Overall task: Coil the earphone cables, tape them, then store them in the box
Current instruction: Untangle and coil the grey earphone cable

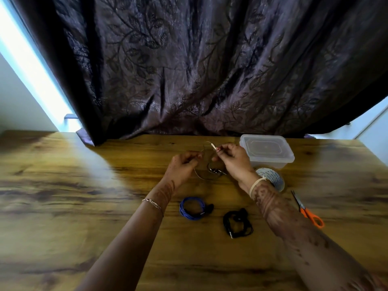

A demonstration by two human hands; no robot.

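Head view: both hands are raised a little above the wooden table [105, 185], just in front of the dark leaf-patterned curtain [210, 70]. The left hand [184, 164] has its fingers curled in, pinching a thin pale earphone cable [200, 177] near the fingertips. The right hand [233, 160] pinches the same cable just below its plug [213, 147], which sticks up and to the left from the thumb and forefinger. Between the hands the cable arcs upward, and a wider loop of it sags below them. A dark clump at the bottom of that loop looks like the earbuds [213, 171], though motion blur makes this unsure. Nearer the person, a blue earphone coil [194, 207] lies on the table, and a black earphone coil [237, 223] lies just to its right, the two apart. The clear plastic box [273, 160] sits beyond the right hand with its lid [265, 148] on. A white tape roll [271, 177] lies just in front of the box, partly behind the right wrist. Orange-handled scissors [308, 213] lie to the right of that forearm.
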